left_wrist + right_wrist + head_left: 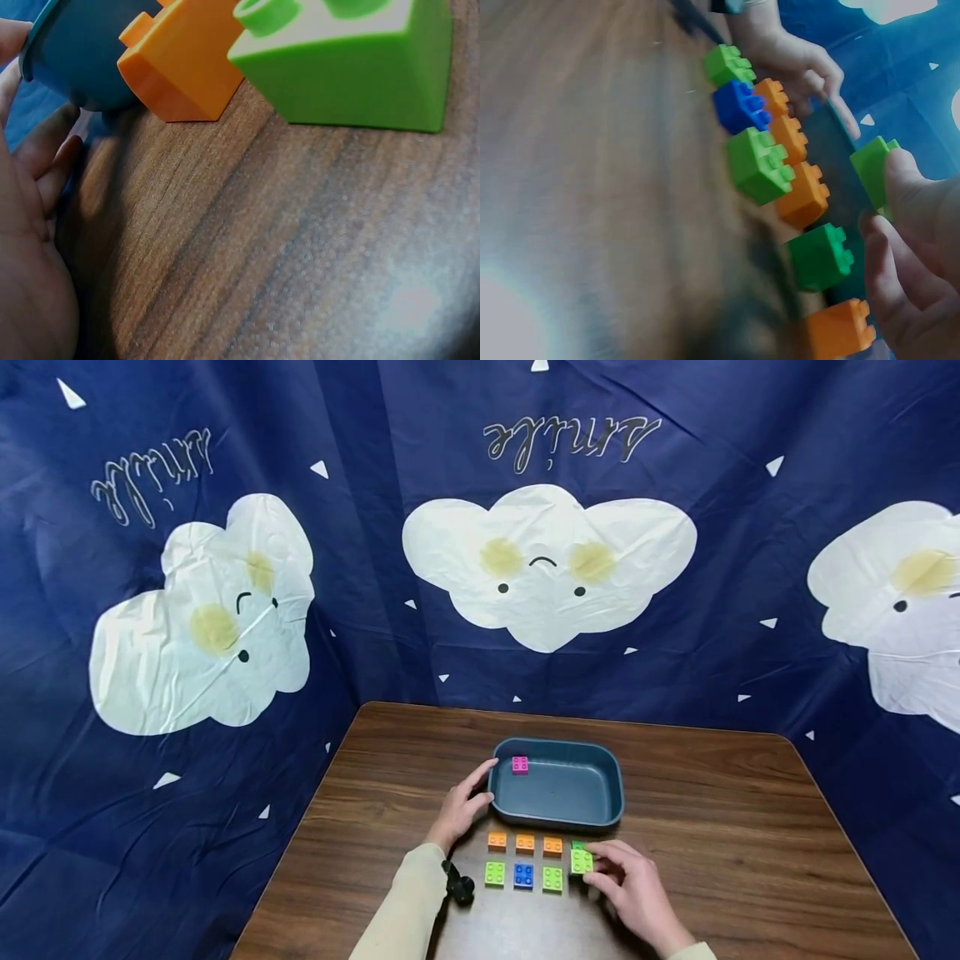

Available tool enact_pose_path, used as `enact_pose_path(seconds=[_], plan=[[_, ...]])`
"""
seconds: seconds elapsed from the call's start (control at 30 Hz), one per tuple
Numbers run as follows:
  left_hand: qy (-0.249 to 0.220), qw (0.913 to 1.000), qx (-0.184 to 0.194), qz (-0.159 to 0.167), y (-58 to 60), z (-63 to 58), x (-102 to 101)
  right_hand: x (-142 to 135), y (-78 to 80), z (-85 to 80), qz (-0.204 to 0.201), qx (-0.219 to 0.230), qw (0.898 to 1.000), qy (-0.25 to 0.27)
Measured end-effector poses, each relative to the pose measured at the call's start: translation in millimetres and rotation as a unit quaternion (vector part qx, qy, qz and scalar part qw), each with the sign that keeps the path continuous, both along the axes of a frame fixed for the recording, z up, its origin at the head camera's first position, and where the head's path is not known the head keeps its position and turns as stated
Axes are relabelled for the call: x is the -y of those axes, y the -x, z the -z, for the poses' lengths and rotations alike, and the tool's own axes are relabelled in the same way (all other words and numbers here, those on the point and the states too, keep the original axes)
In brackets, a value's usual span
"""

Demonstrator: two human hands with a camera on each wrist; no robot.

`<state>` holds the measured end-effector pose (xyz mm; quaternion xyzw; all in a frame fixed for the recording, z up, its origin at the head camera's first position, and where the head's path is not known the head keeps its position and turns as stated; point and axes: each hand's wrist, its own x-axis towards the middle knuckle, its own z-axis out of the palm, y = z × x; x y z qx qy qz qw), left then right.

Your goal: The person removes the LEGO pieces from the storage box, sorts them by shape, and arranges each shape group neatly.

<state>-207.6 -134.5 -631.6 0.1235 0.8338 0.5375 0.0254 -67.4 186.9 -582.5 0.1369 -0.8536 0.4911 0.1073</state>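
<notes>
My right hand (633, 893) pinches a light green toy brick (582, 862) between thumb and fingers. In the right wrist view this brick (871, 171) is up off the table, above a darker green brick (817, 257). My left hand (459, 810) rests at the left side of a dark blue bin (555, 821), its extended fingers and thumb touching the rim. A pink brick (520, 765) lies inside the bin at the far left. Nearest the left wrist camera are an orange brick (184, 64) and a light green brick (352, 79).
In front of the bin, orange bricks (525, 843) form a row. Closer to me stand two light green bricks (494, 873) with a blue brick (523, 876) between them. Another orange brick (840, 331) shows beside my right hand. A dark blue curtain (360, 610) hangs behind the wooden table (720, 827).
</notes>
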Motion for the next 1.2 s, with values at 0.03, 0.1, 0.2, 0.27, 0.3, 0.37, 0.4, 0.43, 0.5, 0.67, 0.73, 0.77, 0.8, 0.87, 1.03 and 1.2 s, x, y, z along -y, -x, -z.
enact_pose_path(seconds=[0.03, 0.1, 0.2, 0.27, 0.3, 0.37, 0.4, 0.43, 0.5, 0.67, 0.73, 0.77, 0.8, 0.87, 1.03, 1.2], plan=[[0.0, 1.0, 0.0, 0.0, -0.1, 0.2, 0, -1, -3.1, 2.1, 0.002, 0.002, 1.0, -0.007], [-0.001, 1.0, 0.0, -0.001, -0.2, 0.5, -1, -3, -8.3, 6.8, 0.006, 0.007, 1.0, -0.023], [-0.002, 1.0, 0.002, -0.004, -0.3, 1.0, -1, -7, -13.2, 15.5, 0.011, 0.015, 0.999, -0.051], [-0.002, 1.0, 0.002, -0.005, -0.2, 1.2, -1, -8, -14.6, 22.1, 0.015, 0.028, 0.997, -0.064], [-0.002, 1.0, 0.002, -0.006, -0.2, 1.5, -1, -9, -15.0, 26.1, 0.018, 0.026, 0.997, -0.071], [-0.002, 1.0, -0.001, -0.006, 0.0, 2.1, 0, -10, -15.3, 33.2, 0.024, 0.03, 0.996, -0.079], [-0.003, 1.0, -0.001, -0.006, 0.0, 2.1, 0, -10, -15.1, 36.0, 0.027, 0.034, 0.996, -0.083], [-0.001, 1.0, -0.001, -0.007, 0.1, 2.5, 0, -10, -14.9, 38.3, 0.03, 0.038, 0.995, -0.084], [-0.001, 1.0, -0.001, -0.008, 0.2, 2.9, 0, -10, -14.1, 41.5, 0.037, 0.043, 0.994, -0.089], [0.002, 1.0, -0.001, -0.009, 0.1, 2.2, -2, -7, -11.9, 40.7, 0.048, 0.076, 0.99, -0.106], [0.003, 1.0, -0.003, -0.008, 0.2, 1.9, -2, -6, -11.7, 39.8, 0.048, 0.081, 0.989, -0.113], [0.003, 1.0, -0.003, -0.008, 0.2, 1.7, -2, -5, -11.9, 39.2, 0.049, 0.083, 0.989, -0.116], [0.004, 1.0, -0.004, -0.007, 0.3, 1.5, -2, -5, -12.0, 38.8, 0.049, 0.084, 0.988, -0.118], [0.004, 1.0, -0.004, -0.007, 0.4, 1.1, -2, -4, -11.9, 38.7, 0.05, 0.085, 0.987, -0.123], [0.007, 0.9999, -0.005, -0.006, 0.6, 0.5, -2, -3, -11.6, 40.3, 0.052, 0.076, 0.987, -0.13], [0.007, 0.9999, -0.012, -0.002, 0.5, 0.1, -2, -3, -11.1, 41.9, 0.054, 0.081, 0.986, -0.134]])
